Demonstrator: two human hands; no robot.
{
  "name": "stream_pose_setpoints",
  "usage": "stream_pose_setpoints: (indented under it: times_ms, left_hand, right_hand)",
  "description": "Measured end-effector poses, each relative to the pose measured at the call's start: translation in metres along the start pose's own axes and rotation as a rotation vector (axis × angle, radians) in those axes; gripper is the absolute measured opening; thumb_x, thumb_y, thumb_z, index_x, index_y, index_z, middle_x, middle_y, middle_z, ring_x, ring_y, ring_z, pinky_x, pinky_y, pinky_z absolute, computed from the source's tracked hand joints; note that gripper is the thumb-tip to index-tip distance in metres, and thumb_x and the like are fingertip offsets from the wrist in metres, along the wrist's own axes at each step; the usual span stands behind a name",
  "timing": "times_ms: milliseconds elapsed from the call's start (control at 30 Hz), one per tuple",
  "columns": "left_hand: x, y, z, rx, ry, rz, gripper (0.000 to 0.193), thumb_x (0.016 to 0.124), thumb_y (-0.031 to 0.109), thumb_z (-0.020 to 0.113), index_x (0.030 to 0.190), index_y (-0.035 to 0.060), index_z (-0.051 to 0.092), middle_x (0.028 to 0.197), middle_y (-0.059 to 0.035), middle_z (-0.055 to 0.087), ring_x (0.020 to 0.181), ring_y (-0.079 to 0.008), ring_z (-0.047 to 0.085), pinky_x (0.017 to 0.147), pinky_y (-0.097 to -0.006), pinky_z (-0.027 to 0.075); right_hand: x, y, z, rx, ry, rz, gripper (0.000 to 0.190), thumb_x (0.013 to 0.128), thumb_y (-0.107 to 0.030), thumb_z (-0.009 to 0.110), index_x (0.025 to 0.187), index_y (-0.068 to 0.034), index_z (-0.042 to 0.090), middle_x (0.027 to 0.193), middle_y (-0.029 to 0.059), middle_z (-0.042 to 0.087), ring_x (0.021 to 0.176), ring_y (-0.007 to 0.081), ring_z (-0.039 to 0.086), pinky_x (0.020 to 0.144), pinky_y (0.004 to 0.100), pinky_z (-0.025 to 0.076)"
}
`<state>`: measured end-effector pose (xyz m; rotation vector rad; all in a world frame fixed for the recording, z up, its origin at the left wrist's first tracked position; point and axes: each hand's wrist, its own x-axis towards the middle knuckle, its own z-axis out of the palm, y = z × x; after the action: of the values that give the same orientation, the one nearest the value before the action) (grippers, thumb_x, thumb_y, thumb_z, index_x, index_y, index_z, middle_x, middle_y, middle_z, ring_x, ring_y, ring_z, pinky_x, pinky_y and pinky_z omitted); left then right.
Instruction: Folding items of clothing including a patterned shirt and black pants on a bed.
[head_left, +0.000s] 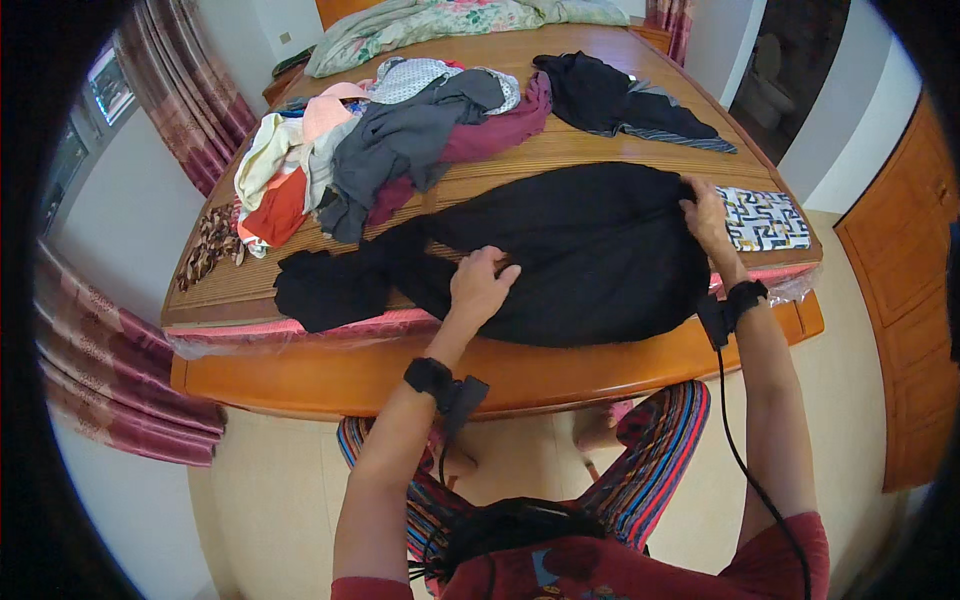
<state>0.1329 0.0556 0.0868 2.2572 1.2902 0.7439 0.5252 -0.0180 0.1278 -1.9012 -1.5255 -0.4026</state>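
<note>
A black cloth garment (600, 255) lies spread across the near edge of the bed, with a narrower, bunched part stretching left. At its right end, my right hand (706, 216) pinches the upper corner of the cloth between thumb and fingers. My left hand (480, 285) rests over the garment's middle, beside a gap in the fabric; its thumb stands apart from slightly curled fingers. A folded white cloth with a black geometric print (763, 219) lies just right of my right hand.
A heap of mixed clothes, including a dark grey garment (412, 135), sits at the back left. Another dark garment (615, 97) lies at the back right. A floral quilt (465, 26) is at the far end. A wooden bed rail (300, 382) runs before my knees.
</note>
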Motion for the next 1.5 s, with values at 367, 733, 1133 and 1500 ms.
stream_pose_setpoints:
  times_ms: [367,733,1133,1500]
  left_hand:
    - [0.013,0.037,0.002,0.056,-0.225,-0.310,0.035,0.075,0.040,0.069,0.096,0.0129,0.062,0.096,-0.0080,0.067,0.096,-0.0291,0.062,0.081,-0.0383,0.045]
    - [0.009,0.023,0.020,0.164,0.098,-0.127,0.021,0.084,0.025,0.060,0.093,0.0085,0.051,0.092,-0.0128,0.060,0.086,-0.0353,0.061,0.072,-0.0461,0.046]
    - [0.014,0.029,0.025,0.161,0.194,-0.030,0.019,0.087,0.018,0.055,0.099,0.0058,0.046,0.096,-0.0158,0.052,0.083,-0.0368,0.059,0.069,-0.0458,0.048]
    - [-0.015,0.042,0.038,-0.027,0.126,0.464,0.010,0.084,0.015,0.057,0.086,0.0052,0.061,0.084,-0.0094,0.057,0.084,-0.0304,0.053,0.075,-0.0397,0.044]
  right_hand:
    - [-0.080,-0.042,0.038,-0.190,-0.233,0.113,0.057,0.085,-0.044,0.057,0.131,-0.012,0.046,0.127,0.0257,0.045,0.117,0.0411,0.044,0.096,0.0506,0.036]
    - [-0.086,-0.086,0.004,0.045,0.117,-0.265,0.035,0.074,-0.009,0.068,0.108,-0.005,0.058,0.112,0.0174,0.051,0.105,0.0358,0.049,0.088,0.0419,0.041]
    - [-0.120,-0.144,0.025,0.489,-0.124,-0.331,0.015,0.070,-0.003,0.072,0.082,-0.001,0.064,0.092,0.0099,0.059,0.087,0.0288,0.055,0.076,0.0347,0.047]
    - [-0.105,-0.131,0.030,1.038,-0.288,0.276,0.008,0.085,-0.009,0.064,0.082,-0.001,0.065,0.076,-0.0001,0.061,0.070,0.0110,0.056,0.070,0.0237,0.045]
